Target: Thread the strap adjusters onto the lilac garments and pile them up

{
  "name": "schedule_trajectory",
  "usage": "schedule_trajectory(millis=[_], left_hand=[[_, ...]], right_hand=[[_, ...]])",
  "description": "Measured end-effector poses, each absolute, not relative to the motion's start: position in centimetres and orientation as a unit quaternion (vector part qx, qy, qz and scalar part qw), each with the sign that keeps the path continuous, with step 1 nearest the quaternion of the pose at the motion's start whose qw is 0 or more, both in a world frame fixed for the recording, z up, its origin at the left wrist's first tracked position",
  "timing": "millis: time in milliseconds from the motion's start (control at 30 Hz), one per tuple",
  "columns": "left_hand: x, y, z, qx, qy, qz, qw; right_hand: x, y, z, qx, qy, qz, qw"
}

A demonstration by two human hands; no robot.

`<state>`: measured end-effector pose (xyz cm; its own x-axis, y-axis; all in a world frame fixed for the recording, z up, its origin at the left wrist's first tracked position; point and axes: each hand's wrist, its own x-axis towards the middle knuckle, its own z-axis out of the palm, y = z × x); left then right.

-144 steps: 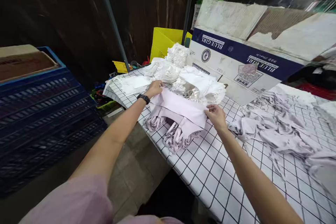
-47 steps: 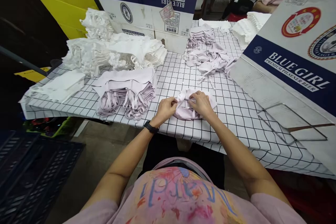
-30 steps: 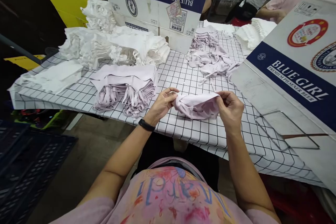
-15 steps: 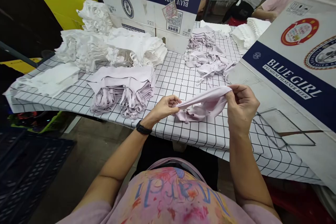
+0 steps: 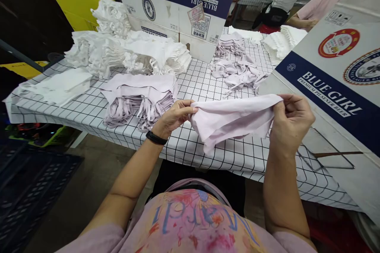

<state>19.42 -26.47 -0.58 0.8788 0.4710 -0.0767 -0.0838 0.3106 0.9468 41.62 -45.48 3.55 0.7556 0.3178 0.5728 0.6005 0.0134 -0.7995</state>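
A pale lilac cloth garment piece (image 5: pixel 234 118) is stretched between my two hands above the front edge of the table. My left hand (image 5: pixel 178 116) pinches its left upper corner between thumb and fingers. At the opposite corner, my right hand (image 5: pixel 292 120) grips the fabric with thumb and bent fingers. The lower part of the cloth hangs in loose folds. Left of my left hand lies a stack of lilac garments with straps (image 5: pixel 139 101). Beyond the held piece, a loose heap of lilac garments (image 5: pixel 237 72) rests on the checked tablecloth (image 5: pixel 198 81).
White garment stacks (image 5: pixel 127 53) and a flat white piece (image 5: pixel 62 85) lie at the left. A white and blue carton (image 5: pixel 178 8) stands at the back, and another carton (image 5: pixel 320 83) is close on the right. Behind it a person's arm (image 5: pixel 303 21) shows.
My hands have moved apart, my right one going further right. The lilac piece, bunched and narrow before, is now spread wide with its lower part hanging down.
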Motion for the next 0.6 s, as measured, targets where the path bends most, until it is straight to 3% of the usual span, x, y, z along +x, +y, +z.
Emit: schedule_trajectory(millis=[67, 167, 267, 467, 600], left_hand=[[19.7, -26.3, -1.4, 0.59, 0.226, 0.219, 0.743], [20.0, -27.0, -3.4, 0.715, 0.335, 0.312, 0.529], [19.8, -28.7, -5.3, 0.82, 0.326, 0.318, 0.347], [20.2, -32.9, -6.7, 0.918, 0.155, 0.235, 0.281], [21.4, -34.3, -6.6, 0.955, 0.094, 0.158, 0.233]], right_hand=[[42.3, -45.4, 1.4, -0.721, -0.336, -0.06, 0.603], [43.5, -45.4, -2.5, -0.786, -0.343, 0.019, 0.514], [44.1, -45.8, -5.2, -0.835, -0.334, 0.04, 0.436], [43.8, -46.4, -6.1, -0.847, -0.373, -0.026, 0.379], [42.3, -46.1, -6.3, -0.818, -0.502, -0.095, 0.265]])
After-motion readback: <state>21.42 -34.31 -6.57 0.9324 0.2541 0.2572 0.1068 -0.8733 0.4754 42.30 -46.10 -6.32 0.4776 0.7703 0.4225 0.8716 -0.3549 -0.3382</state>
